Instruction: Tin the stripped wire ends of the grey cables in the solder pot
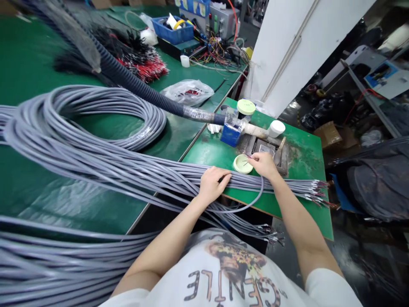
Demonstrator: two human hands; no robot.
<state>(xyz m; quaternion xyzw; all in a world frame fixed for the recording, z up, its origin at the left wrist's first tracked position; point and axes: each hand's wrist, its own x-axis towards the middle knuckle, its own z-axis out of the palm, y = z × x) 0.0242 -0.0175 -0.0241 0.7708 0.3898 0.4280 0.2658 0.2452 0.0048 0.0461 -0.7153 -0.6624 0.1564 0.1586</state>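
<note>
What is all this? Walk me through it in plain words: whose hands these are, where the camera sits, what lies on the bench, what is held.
No machine here: a person works with two bare hands, and the one picture comes from a camera worn on their head, looking forward and down. The left hand rests on a thick bundle of grey cables that runs across the green bench. The right hand pinches the stripped end of a single grey cable, with its thin wires over a pale round dish. Just behind lie a black ribbed hose and a small blue box. Farther back are a plastic bag and loose red and black wires.
</note>
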